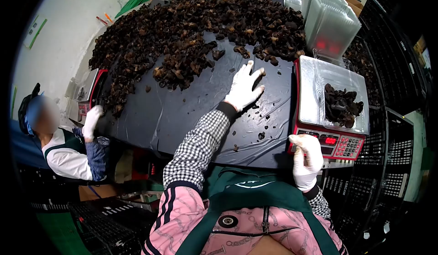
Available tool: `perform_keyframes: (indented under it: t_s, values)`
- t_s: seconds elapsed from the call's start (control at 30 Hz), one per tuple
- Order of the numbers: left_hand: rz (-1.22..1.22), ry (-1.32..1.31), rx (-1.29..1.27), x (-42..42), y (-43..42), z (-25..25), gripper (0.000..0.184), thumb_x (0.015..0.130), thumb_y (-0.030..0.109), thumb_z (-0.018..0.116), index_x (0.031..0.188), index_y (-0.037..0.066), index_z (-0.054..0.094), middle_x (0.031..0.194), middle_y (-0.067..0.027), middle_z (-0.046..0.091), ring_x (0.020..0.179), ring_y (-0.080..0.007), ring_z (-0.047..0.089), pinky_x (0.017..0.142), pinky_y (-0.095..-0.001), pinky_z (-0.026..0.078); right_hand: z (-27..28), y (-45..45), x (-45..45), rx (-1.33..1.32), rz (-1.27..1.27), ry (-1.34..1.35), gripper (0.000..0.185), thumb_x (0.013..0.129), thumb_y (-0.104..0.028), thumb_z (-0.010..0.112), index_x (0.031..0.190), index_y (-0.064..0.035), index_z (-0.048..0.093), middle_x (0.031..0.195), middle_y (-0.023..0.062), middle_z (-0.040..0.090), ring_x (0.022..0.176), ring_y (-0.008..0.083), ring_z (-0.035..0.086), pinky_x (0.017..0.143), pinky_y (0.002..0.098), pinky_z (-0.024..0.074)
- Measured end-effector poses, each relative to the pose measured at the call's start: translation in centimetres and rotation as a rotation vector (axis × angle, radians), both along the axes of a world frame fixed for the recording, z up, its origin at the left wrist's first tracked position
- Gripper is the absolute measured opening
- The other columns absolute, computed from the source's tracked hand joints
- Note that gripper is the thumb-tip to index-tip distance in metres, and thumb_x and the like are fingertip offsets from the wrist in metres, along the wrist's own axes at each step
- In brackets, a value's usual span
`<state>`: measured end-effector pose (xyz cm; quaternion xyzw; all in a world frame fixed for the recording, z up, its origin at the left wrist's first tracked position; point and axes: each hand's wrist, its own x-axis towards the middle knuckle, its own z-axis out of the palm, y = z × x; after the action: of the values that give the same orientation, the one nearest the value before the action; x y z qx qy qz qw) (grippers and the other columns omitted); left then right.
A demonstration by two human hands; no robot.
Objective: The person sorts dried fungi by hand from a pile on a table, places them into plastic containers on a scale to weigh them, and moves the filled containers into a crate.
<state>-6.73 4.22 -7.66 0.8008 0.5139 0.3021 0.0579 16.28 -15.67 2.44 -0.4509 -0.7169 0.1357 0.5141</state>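
Presumably light, pliable, easily torn: dark mushrooms heaped across the table; I'd scoop from underneath | left hand spread, nothing visible held | right hand half-curled beside scale, contents: can't tell

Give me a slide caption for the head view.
Gloved left hand spread near a dark heap; gloved right hand beside a red scale bearing a clear tray of dark pieces.
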Motion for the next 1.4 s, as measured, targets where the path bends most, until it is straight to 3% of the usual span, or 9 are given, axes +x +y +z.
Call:
perform_keyframes:
  t_s: [0.13, 0.3, 0.43, 0.57, 0.7, 0.9, 1.07, 1.23, 1.4]
  values:
    - [-0.235, 0.05, -0.147, 0.8, 2.7, -1.0, 0.055, 0.099, 0.035, 0.059, 0.148, 0.012, 0.051, 0.158, -0.0201, 0.042, 0.145, -0.0436, 0.038, 0.121, -0.0518, 0.027, -1.8, -0.1, -1.9, -0.115, 0.088, -0.028, 0.031, 0.08, 0.008, 0.066, 0.109, -0.0024, 0.072, 0.102, 0.0141, 0.072, 0.093, 0.0327, 0.068, 0.085, 0.0393, 0.0543]
    - [-0.42, -0.154, -0.051, -0.3, -2.7, -0.3, 0.026, 0.091, 0.009, 0.067, 0.117, 0.004, 0.072, 0.128, -0.0141, 0.066, 0.126, -0.0323, 0.058, 0.108, -0.042, 0.046, -5.5, -0.2, -3.7, -0.281, 0.162, -0.356, 0.045, 0.084, -0.01, 0.071, 0.127, -0.0018, 0.062, 0.119, 0.0161, 0.065, 0.11, 0.0343, 0.061, 0.095, 0.0433, 0.0484]
    - [-0.414, -0.179, -0.277, -3.8, -9.8, 1.8, 0.029, 0.092, 0.006, 0.066, 0.12, 0.006, 0.072, 0.125, -0.0133, 0.067, 0.126, -0.0317, 0.059, 0.108, -0.0414, 0.046, -6.3, 0.3, -4.7, -0.336, 0.103, -0.665, 0.046, 0.086, -0.012, 0.068, 0.129, 0.0011, 0.06, 0.114, 0.0153, 0.062, 0.105, 0.033, 0.059, 0.092, 0.0451, 0.0473]
    - [-0.231, -0.196, -0.148, -6.5, -12.9, 3.0, 0.045, 0.091, 0.001, 0.065, 0.135, 0.009, 0.065, 0.148, -0.0149, 0.056, 0.137, -0.0307, 0.052, 0.114, -0.0383, 0.043, -7.2, 2.0, -6.8, -0.265, 0.285, -0.359, 0.045, 0.088, -0.008, 0.065, 0.132, 0.002, 0.058, 0.115, 0.0157, 0.062, 0.102, 0.0343, 0.06, 0.091, 0.0454, 0.0483]
    - [-0.003, -0.022, -0.085, -7.7, -12.2, 1.1, 0.063, 0.09, 0.023, 0.07, 0.148, 0.006, 0.051, 0.152, -0.0234, 0.047, 0.141, -0.0399, 0.045, 0.119, -0.0475, 0.033, -6.3, 2.2, -7.4, -0.136, 0.279, -0.086, 0.049, 0.086, 0.001, 0.064, 0.134, -0.0013, 0.059, 0.123, 0.0175, 0.065, 0.111, 0.0345, 0.063, 0.096, 0.0429, 0.05]
    - [-0.439, 0.037, -0.148, -1.6, -13.0, 1.8, 0.073, 0.088, 0.034, 0.074, 0.152, 0.01, 0.046, 0.159, -0.0248, 0.037, 0.144, -0.0466, 0.039, 0.119, -0.0544, 0.032, -4.7, 0.6, -4.4, -0.162, 0.095, 0.071, 0.035, 0.084, 0.011, 0.061, 0.116, 0.0, 0.07, 0.107, 0.0168, 0.072, 0.095, 0.0326, 0.071, 0.085, 0.0385, 0.056]
    - [-0.411, 0.22, -0.041, 1.5, -9.2, -0.2, 0.047, 0.097, 0.034, 0.06, 0.14, 0.014, 0.057, 0.15, -0.018, 0.049, 0.139, -0.0401, 0.046, 0.115, -0.054, 0.035, -4.9, -0.4, -4.3, -0.236, 0.122, 0.089, 0.031, 0.085, 0.013, 0.059, 0.111, 0.0017, 0.071, 0.104, 0.017, 0.073, 0.095, 0.0308, 0.071, 0.086, 0.0358, 0.056]
    - [-0.501, -0.039, -0.014, -2.4, -10.5, 0.2, 0.024, 0.084, 0.006, 0.069, 0.107, -0.001, 0.069, 0.107, -0.0178, 0.069, 0.102, -0.0359, 0.066, 0.093, -0.0424, 0.054, -3.8, -1.1, -2.8, -0.251, 0.09, 0.138, 0.029, 0.085, 0.014, 0.058, 0.108, 0.0028, 0.071, 0.104, 0.0162, 0.074, 0.094, 0.0269, 0.073, 0.085, 0.0331, 0.0562]
    - [-0.25, -0.022, -0.157, -6.6, -16.6, 2.0, 0.031, 0.082, 0.012, 0.073, 0.112, 0.005, 0.07, 0.113, -0.0128, 0.069, 0.106, -0.0302, 0.065, 0.093, -0.0409, 0.051, -4.5, -2.2, -1.8, -0.303, 0.057, 0.303, 0.028, 0.086, 0.015, 0.056, 0.107, 0.0039, 0.071, 0.104, 0.0163, 0.074, 0.095, 0.0256, 0.073, 0.087, 0.0321, 0.0564]
